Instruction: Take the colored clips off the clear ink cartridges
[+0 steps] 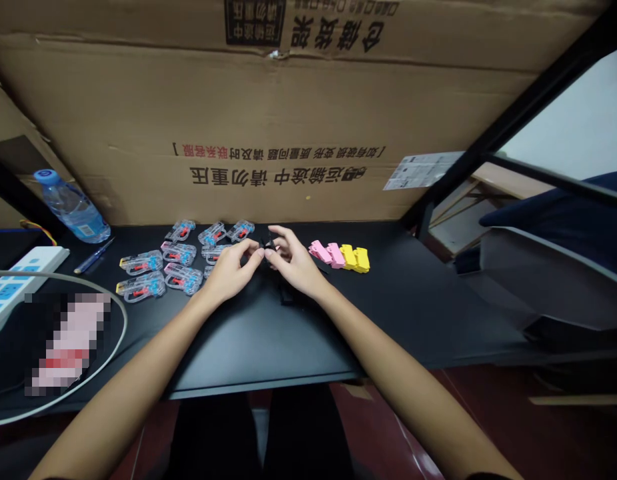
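Risk centred on the small black piece (269,244), pinched in a narrow grip between the fingertips of the left hand (231,270) and the right hand (294,259), just above the black tabletop (308,340). Likeliest trouble: a slip from the fingertips, with a piece this small and dark hard to find against a surface of nearly the same colour. Another dark item (288,295) just beneath the right hand, easy to mistake for the piece or to knock aside. Clear plastic parts with red and blue inserts (141,262) in loose rows just left of the left hand, within reach of a stray wrist, a sideways sweep enough to push them out of line. Pink blocks (322,252) and yellow blocks (355,259) close beside the right hand, open to the same kind of bump. Water bottle (73,207) on its side near the power strip (23,287), a possible hazard if knocked and leaking. Exact shape of the black piece hard to make out behind the fingers; one part or several, impossible to say. One clear part cut off behind the left hand. Blurred-out object (68,343) inside a thin pale hoop (125,327), unreadable.
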The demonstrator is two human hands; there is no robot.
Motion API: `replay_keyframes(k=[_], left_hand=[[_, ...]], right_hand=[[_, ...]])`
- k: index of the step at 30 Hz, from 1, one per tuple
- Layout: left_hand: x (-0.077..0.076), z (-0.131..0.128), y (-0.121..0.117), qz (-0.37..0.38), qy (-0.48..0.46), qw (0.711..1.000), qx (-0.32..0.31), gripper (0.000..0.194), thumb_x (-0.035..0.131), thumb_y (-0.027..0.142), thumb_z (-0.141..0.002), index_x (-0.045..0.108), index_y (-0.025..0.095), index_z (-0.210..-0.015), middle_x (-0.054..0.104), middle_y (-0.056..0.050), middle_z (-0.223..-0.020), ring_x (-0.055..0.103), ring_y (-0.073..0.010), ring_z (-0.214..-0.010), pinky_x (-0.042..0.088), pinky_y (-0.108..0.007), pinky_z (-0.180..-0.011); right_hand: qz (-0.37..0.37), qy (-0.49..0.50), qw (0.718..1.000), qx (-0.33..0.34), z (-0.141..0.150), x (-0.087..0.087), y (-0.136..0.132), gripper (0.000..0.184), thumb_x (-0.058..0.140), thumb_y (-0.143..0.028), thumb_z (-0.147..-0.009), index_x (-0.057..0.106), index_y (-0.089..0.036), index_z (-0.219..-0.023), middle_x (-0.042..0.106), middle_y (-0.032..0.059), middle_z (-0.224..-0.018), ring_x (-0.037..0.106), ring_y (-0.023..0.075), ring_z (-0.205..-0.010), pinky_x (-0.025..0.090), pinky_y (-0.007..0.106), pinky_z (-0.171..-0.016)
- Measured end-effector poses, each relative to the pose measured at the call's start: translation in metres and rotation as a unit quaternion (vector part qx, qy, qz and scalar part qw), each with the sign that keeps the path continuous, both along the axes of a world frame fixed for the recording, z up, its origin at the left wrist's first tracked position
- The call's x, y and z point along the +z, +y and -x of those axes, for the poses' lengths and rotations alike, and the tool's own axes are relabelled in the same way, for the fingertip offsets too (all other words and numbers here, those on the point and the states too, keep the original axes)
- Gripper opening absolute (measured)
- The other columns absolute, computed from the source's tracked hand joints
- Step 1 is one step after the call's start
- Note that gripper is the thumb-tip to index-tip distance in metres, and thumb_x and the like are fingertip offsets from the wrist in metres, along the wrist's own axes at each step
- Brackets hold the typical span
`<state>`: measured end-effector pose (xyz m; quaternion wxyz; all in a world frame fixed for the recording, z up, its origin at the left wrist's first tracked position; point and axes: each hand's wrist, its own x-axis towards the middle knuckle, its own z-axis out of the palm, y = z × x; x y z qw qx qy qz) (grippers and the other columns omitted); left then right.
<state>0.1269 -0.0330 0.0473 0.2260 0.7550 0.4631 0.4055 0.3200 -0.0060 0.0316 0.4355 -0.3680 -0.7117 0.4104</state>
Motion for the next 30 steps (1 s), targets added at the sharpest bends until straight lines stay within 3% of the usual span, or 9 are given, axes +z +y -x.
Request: replay_keyframes(k=[5,10,15,21,26,30], left_hand=[[0.000,0.004,-0.003,-0.041,0.119,0.992,0.002,0.019,0.048,0.030,-0.108,0.061,0.021,-0.097,0.073,-0.004,-0.093,0.068,-0.0229,-0.091,0.046,-0.038,-0.088],[0.002,0.005,-0.004,-0.056,0.226,0.972,0.009,0.020,0.045,0.028,-0.109,0.055,0.022,-0.093,0.072,-0.006,-0.093,0.069,-0.0250,-0.093,0.044,-0.039,-0.087],[0.000,0.004,-0.004,-0.075,0.324,0.943,0.023,0.020,0.038,0.022,-0.108,0.057,0.018,-0.104,0.077,-0.011,-0.094,0.072,-0.0266,-0.088,0.044,-0.041,-0.088],[-0.001,0.005,-0.001,-0.067,0.317,0.944,0.063,0.028,0.032,0.020,-0.110,0.060,0.017,-0.109,0.077,-0.009,-0.086,0.070,-0.0258,-0.079,0.043,-0.041,-0.085],[0.003,0.012,0.001,-0.102,0.312,0.943,0.055,0.030,0.038,0.025,-0.110,0.061,0.020,-0.091,0.074,-0.011,-0.095,0.066,-0.0271,-0.094,0.040,-0.043,-0.089],[-0.001,0.013,0.002,-0.105,0.333,0.937,0.022,0.034,0.044,0.029,-0.109,0.066,0.020,-0.087,0.070,-0.011,-0.095,0.061,-0.0284,-0.100,0.039,-0.047,-0.093]], right_hand=[[-0.052,-0.089,0.995,0.010,-0.003,0.003,-0.005,0.058,0.057,-0.039,-0.103,0.046,-0.026,-0.158,0.060,0.0015,-0.089,0.058,0.0206,-0.075,0.057,0.040,-0.075],[-0.056,-0.110,0.992,0.027,-0.004,0.004,-0.005,0.061,0.056,-0.037,-0.102,0.046,-0.024,-0.161,0.060,0.0014,-0.086,0.057,0.0212,-0.073,0.057,0.042,-0.076],[-0.050,-0.111,0.992,0.044,-0.002,0.001,-0.007,0.062,0.056,-0.039,-0.104,0.045,-0.025,-0.162,0.063,0.0036,-0.093,0.060,0.0220,-0.078,0.059,0.043,-0.080],[-0.056,-0.104,0.992,0.043,-0.004,0.003,-0.005,0.063,0.056,-0.042,-0.105,0.042,-0.025,-0.164,0.062,0.0043,-0.094,0.061,0.0234,-0.081,0.059,0.046,-0.084],[-0.053,-0.092,0.994,-0.025,-0.021,0.004,0.010,0.064,0.059,-0.043,-0.105,0.043,-0.027,-0.164,0.063,0.0046,-0.091,0.064,0.0260,-0.080,0.059,0.048,-0.083],[-0.060,-0.082,0.991,-0.082,-0.028,0.006,0.018,0.060,0.063,-0.043,-0.101,0.050,-0.027,-0.157,0.059,0.0016,-0.086,0.061,0.0236,-0.074,0.056,0.044,-0.078]])
